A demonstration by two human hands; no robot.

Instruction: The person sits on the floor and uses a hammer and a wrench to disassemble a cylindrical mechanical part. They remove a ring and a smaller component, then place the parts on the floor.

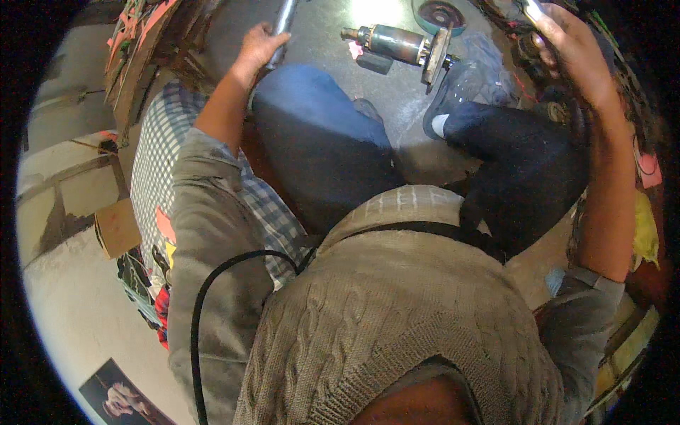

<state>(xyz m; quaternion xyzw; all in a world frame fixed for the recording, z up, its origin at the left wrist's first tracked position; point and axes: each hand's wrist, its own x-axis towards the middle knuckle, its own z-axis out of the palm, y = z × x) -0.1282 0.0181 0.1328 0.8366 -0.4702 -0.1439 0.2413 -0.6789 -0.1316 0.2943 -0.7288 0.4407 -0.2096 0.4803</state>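
Note:
My left hand (259, 49) grips a silver metal rod (284, 21) at top centre-left, above my bent knee. At top right, my right hand (567, 49) is closed on a shiny metal tool (531, 13), partly out of view. Between them on the grey floor lies a cylindrical motor rotor (394, 44) with a shaft and a flat metal plate (437, 60) at its right end. A dark block (375, 64) and a small pink piece (355, 49) sit just below the rotor. Behind it is a round dark part with a green rim (440, 15).
I sit on the floor (319, 42), legs bent. A checked cloth (159, 156) and cardboard (118, 227) are at my left, with wooden clutter (138, 49) beyond. A crumpled blue-grey sheet (482, 67) lies by my foot. Cluttered parts, pink (648, 168) and yellow items (644, 230) line the right.

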